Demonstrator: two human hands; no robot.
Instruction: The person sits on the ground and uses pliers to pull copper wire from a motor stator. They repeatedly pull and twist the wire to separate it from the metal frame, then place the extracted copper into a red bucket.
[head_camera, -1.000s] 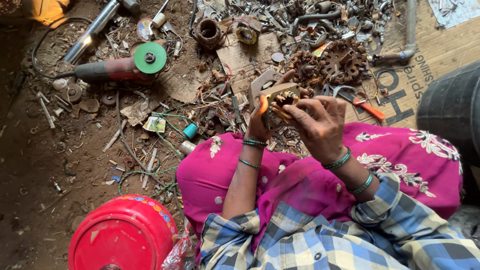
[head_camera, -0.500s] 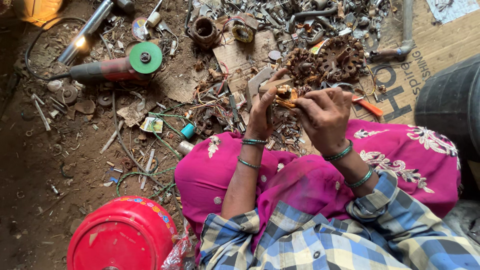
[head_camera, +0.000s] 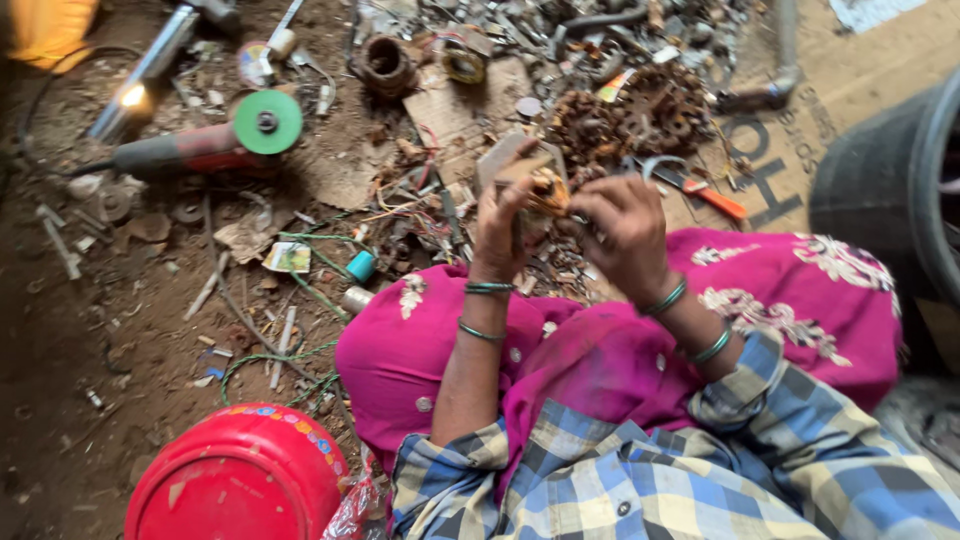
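Blue-and-cream plaid sleeves (head_camera: 640, 480), rolled; green bangles (head_camera: 487, 310) on both wrists; magenta embroidered cloth (head_camera: 620, 350) over lap.

A small motor part (head_camera: 545, 190) with orange-copper wire windings is held up between both hands, above the lap. Its copper-coloured core is seen just beyond the fingers (head_camera: 520, 185) of the left hand (head_camera: 500, 225), which are closed around its left side. A flat grey-brown metal piece (head_camera: 510, 160) is attached behind it and stands out above those fingers. The right side is pinched by the fingers (head_camera: 585, 205) of the right hand (head_camera: 625, 235). Finer detail is blurred.
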